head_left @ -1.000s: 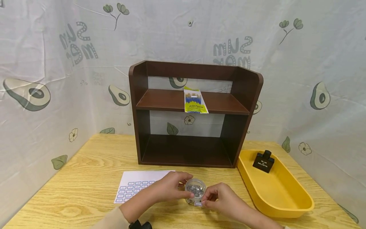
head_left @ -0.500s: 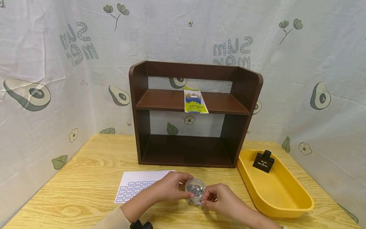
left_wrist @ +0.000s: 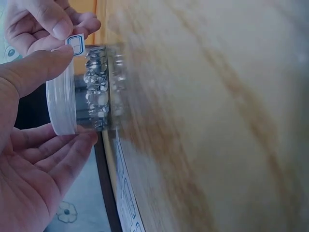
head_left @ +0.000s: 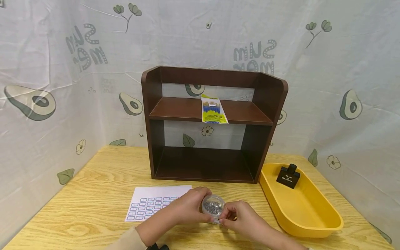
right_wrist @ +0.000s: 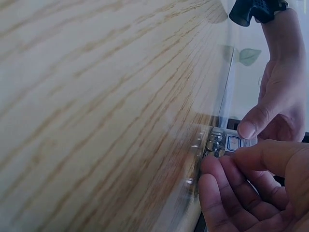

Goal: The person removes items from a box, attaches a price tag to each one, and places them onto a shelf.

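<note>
A round clear plastic jar [head_left: 213, 205] stands on the table between the hands, with small shiny metallic pieces [left_wrist: 96, 92] in its lower part. The left hand [head_left: 192, 206] grips it from the left, fingers round the far side. At the jar's near side, a small white label with a blue frame [left_wrist: 75, 44] sticks out at the rim. My right hand [head_left: 240, 218] pinches that label's edge between thumb and forefinger, its other fingers curled beneath. In the left wrist view, the left thumb tip lies right at the label's lower corner.
A sheet of blue-framed labels [head_left: 140, 208] lies left, partly under the left forearm. Behind stands a dark brown shelf [head_left: 203, 178] with a yellow-and-blue packet [head_left: 214, 111] on its upper board. On the right is a yellow tray [head_left: 306, 208] holding a black bottle [head_left: 288, 176].
The left hand has shifted slightly right and its thumb has slid toward the near side of the jar, beside the label. The right hand stays nearly still at the label.
</note>
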Motion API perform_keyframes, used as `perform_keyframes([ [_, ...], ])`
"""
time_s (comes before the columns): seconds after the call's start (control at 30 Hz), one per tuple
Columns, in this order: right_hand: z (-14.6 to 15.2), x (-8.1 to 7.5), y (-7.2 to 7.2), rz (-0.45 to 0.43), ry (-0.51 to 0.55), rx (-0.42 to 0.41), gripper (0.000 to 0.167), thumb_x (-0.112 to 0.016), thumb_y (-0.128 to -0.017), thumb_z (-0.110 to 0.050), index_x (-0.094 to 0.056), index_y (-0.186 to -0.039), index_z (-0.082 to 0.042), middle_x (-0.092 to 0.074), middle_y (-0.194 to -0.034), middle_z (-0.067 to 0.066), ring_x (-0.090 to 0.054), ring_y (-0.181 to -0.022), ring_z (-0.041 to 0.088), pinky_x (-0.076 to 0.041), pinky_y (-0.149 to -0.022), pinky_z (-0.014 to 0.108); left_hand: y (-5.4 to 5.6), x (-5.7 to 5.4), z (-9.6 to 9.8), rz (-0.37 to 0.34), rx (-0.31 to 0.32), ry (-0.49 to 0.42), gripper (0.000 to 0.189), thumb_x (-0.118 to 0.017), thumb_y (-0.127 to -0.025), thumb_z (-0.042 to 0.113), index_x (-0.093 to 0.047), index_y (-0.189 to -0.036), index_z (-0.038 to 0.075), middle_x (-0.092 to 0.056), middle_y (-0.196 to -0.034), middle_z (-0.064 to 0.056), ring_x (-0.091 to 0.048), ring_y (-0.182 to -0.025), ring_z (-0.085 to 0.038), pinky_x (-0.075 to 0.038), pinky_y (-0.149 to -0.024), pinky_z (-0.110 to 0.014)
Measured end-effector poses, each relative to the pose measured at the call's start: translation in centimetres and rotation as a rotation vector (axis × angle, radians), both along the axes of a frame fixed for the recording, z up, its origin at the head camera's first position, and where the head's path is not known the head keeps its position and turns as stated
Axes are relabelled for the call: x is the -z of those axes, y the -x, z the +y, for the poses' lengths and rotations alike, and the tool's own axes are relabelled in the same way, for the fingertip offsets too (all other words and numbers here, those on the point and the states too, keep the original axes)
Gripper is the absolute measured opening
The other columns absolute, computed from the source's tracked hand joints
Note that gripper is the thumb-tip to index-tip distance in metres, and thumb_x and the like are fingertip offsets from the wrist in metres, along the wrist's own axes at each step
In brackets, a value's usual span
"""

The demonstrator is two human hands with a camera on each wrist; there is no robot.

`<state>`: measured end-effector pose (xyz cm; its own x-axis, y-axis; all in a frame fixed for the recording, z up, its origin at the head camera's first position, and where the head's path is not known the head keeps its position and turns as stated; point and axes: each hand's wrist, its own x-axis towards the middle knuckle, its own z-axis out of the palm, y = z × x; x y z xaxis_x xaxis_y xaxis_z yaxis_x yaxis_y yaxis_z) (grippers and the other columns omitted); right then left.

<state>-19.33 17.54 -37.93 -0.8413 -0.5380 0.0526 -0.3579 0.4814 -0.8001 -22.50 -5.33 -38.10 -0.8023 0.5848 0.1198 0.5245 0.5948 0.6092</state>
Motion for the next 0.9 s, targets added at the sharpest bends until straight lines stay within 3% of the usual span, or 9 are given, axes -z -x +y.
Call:
perform_keyframes([
  [0.63,0.2,0.2,-0.2,0.056,-0.039,0.022,0.008,-0.077,-0.091,-0.007,-0.073,-0.085,-0.007,-0.071,-0.080,-0.003,-0.056,-0.071,-0.003,-0.051,-0.064,0.018,-0.2,-0.1,0.2,0.050,-0.033,0.072,0.067,-0.093,-0.079,0.034,-0.063,-0.131,0.005,-0.072,-0.126,-0.005,-0.066,-0.110,-0.011,-0.057,-0.092,-0.023],
  [0.8,0.7,-0.2,0.0,0.056,-0.092,0.014,0.009,-0.078,-0.092,-0.009,-0.071,-0.087,-0.007,-0.069,-0.080,-0.003,-0.056,-0.071,-0.002,-0.051,-0.063,0.018,-0.2,-0.1,0.2,0.051,-0.029,0.076,0.068,-0.093,-0.079,0.035,-0.063,-0.132,0.005,-0.072,-0.126,-0.005,-0.067,-0.109,-0.010,-0.057,-0.092,-0.022],
  [0.9,1.0,-0.6,0.2,0.052,-0.163,0.005,0.019,-0.081,-0.090,-0.015,-0.066,-0.096,-0.005,-0.065,-0.083,-0.001,-0.055,-0.072,0.003,-0.050,-0.064,0.019,-0.2,-0.1,0.3,0.044,-0.028,0.079,0.069,-0.093,-0.079,0.036,-0.063,-0.133,0.004,-0.073,-0.126,-0.005,-0.068,-0.108,-0.009,-0.057,-0.091,-0.022],
])
